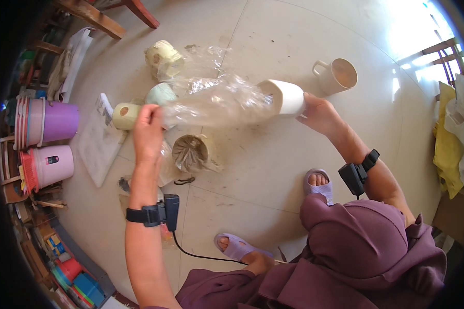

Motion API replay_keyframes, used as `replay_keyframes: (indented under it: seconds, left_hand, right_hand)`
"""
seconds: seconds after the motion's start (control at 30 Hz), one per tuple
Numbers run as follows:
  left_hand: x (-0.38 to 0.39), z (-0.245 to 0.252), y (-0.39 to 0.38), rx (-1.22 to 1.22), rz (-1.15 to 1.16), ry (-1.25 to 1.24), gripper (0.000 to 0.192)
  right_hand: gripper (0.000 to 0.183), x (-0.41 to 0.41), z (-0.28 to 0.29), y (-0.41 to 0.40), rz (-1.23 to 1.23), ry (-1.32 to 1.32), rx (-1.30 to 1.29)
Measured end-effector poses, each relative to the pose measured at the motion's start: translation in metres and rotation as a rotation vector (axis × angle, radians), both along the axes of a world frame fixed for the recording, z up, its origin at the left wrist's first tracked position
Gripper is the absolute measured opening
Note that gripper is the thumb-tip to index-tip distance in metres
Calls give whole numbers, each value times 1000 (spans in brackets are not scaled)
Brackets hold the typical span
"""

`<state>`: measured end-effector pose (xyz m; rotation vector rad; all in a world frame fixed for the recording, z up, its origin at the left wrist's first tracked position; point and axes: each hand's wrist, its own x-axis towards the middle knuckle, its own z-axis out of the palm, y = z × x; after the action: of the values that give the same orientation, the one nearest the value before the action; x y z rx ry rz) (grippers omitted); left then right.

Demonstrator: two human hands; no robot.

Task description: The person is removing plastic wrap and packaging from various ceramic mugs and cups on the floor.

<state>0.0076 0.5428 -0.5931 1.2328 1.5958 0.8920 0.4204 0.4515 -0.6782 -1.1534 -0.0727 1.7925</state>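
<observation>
My left hand (149, 125) pinches one end of a clear plastic bag (224, 102), stretched across to a white container (290, 98). My right hand (317, 114) holds that container, tipped on its side, by its far end; the bag meets its other end. Beside my left hand lies a pale yellow container (125, 116) with a brown round mark, and behind it a pale green one (160, 94). Farther off is a plastic-wrapped yellow container (164, 58). A pale container with crumpled lining (191, 152) lies nearer me. A beige mug (338, 75) is at the right.
Stacked purple and pink buckets (60, 121) stand at the left beside a white board (100, 154) on the tiled floor. Wooden furniture legs (139, 13) are at the top left. Yellow and white plastic bags (446, 143) hang at the right. My slippered feet are below.
</observation>
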Motion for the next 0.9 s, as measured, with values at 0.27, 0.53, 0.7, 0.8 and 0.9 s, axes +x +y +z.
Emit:
replay_keyframes:
  seconds: [0.27,0.53,0.7,0.8,0.9]
  left_hand:
    - [-3,11,9,196,239,230,49]
    - [45,25,-8,258,-18,362,48]
    - [53,24,-8,283,-64,250,44]
    - [58,21,-11,253,-66,227,41]
    - [58,21,-18,232,-109,235,41]
  right_hand:
    - [24,4,-15,-2,-138,68,-248]
    - [23,23,-51,-10,-142,66,-212]
    - [25,19,-51,-16,-171,88,-185]
    - [26,21,-51,-16,-179,70,-186]
    - [25,0,-25,-18,-189,-11,-74]
